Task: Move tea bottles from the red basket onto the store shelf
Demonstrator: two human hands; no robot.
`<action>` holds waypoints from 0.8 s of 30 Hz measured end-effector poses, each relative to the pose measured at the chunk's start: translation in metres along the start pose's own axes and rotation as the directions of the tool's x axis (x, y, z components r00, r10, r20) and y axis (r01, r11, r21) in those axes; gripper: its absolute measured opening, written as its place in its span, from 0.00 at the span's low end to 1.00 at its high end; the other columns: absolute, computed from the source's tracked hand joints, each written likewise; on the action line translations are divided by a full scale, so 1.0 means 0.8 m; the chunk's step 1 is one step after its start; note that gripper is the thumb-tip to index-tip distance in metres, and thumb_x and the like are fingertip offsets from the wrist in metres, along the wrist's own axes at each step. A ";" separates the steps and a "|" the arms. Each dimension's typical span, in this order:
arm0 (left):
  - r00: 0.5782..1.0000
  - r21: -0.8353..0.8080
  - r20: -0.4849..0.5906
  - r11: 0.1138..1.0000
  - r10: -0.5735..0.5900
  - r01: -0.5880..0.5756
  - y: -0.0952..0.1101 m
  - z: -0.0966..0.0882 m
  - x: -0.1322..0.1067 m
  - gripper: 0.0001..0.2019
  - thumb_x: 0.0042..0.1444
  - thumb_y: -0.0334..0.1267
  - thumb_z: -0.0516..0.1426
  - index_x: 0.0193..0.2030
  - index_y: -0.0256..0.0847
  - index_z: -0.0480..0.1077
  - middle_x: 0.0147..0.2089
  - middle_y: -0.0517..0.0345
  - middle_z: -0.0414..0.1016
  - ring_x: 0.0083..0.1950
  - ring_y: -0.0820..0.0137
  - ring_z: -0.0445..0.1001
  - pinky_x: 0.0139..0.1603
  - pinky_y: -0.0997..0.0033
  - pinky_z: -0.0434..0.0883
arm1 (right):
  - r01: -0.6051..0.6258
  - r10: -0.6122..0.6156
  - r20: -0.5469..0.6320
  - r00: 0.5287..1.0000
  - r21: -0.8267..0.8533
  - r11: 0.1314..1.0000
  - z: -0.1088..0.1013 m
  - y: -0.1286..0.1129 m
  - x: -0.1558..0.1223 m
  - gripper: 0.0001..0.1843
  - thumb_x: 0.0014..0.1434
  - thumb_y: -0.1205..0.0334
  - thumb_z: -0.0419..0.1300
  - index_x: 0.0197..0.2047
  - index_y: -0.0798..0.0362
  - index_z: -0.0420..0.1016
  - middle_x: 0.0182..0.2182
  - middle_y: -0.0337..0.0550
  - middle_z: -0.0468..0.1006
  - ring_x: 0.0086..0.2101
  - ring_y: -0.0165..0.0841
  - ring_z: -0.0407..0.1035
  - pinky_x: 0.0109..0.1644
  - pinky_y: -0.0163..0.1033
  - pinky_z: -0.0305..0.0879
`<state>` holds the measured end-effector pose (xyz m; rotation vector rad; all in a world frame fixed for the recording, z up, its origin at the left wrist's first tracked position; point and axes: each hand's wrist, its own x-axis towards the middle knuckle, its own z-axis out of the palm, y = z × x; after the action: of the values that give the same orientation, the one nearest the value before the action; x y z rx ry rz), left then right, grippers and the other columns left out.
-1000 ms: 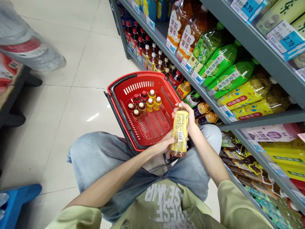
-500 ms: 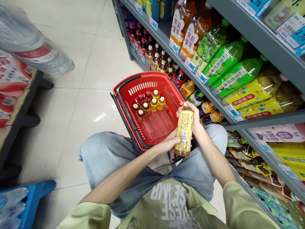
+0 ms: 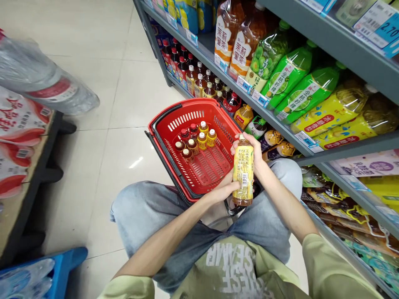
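I hold a yellow-labelled tea bottle (image 3: pixel 243 172) upright in both hands, above my knees. My right hand (image 3: pixel 254 151) wraps its top and upper part. My left hand (image 3: pixel 222 191) grips its lower side. Just beyond the bottle a red shopping basket (image 3: pixel 174 114) sits on the floor between my legs and the shelf. Several small bottles (image 3: pixel 195 139) stand together in its far half.
A grey shelf unit (image 3: pixel 274 120) on the right carries large drink bottles with green, yellow and brown labels, and small bottles lower down. Shrink-wrapped water packs (image 3: pixel 46 79) lie on a low stand at left. A blue crate (image 3: pixel 59 270) sits at the bottom left.
The view has shifted a little to the left and down. Both hands still hold the bottle, which stands slightly more upright than before.
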<state>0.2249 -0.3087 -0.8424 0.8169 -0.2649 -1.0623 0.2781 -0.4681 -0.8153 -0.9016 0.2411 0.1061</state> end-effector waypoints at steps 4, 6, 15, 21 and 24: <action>1.000 -0.005 0.008 1.000 -0.003 0.003 -0.002 -0.001 0.000 0.38 0.48 0.54 0.69 0.63 0.40 0.64 0.54 0.39 0.78 0.42 0.56 0.83 0.39 0.60 0.81 | -0.005 0.005 -0.011 1.000 -0.020 1.000 0.001 0.000 0.001 0.19 0.59 0.42 0.62 0.38 0.51 0.72 0.23 0.37 0.76 0.23 0.32 0.71 0.24 0.35 0.66; 1.000 -0.011 0.010 1.000 -0.007 0.007 -0.001 0.000 -0.001 0.38 0.48 0.53 0.69 0.62 0.40 0.64 0.54 0.39 0.78 0.42 0.56 0.83 0.40 0.59 0.81 | -0.010 0.010 -0.002 1.000 -0.018 1.000 0.001 -0.001 0.001 0.19 0.59 0.42 0.62 0.38 0.51 0.72 0.23 0.37 0.76 0.23 0.32 0.71 0.23 0.35 0.65; 1.000 -0.010 0.030 1.000 0.003 -0.003 -0.003 0.002 -0.001 0.36 0.47 0.53 0.69 0.60 0.39 0.66 0.52 0.41 0.78 0.41 0.58 0.82 0.39 0.61 0.80 | -0.015 0.015 0.010 1.000 -0.024 1.000 0.006 -0.006 -0.005 0.20 0.58 0.42 0.63 0.37 0.52 0.72 0.23 0.38 0.76 0.23 0.32 0.72 0.23 0.34 0.65; 1.000 -0.016 0.017 1.000 -0.022 0.022 -0.002 -0.004 -0.001 0.33 0.48 0.48 0.66 0.59 0.39 0.65 0.49 0.43 0.79 0.40 0.57 0.82 0.40 0.58 0.80 | 0.003 -0.005 -0.078 0.997 -0.034 0.999 0.010 -0.005 -0.007 0.19 0.57 0.43 0.64 0.36 0.52 0.73 0.25 0.40 0.78 0.24 0.33 0.73 0.24 0.34 0.66; 0.999 0.028 -0.042 0.999 -0.014 0.016 0.000 -0.007 0.000 0.31 0.49 0.46 0.64 0.60 0.40 0.65 0.51 0.44 0.79 0.48 0.54 0.81 0.48 0.54 0.78 | 0.013 -0.018 -0.123 0.992 -0.044 0.999 0.010 -0.005 -0.006 0.19 0.55 0.45 0.66 0.35 0.53 0.73 0.24 0.40 0.78 0.24 0.33 0.74 0.25 0.35 0.68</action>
<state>0.2279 -0.3062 -0.8465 0.8668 -0.2390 -1.0562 0.2753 -0.4643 -0.8067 -0.9541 0.3478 0.0414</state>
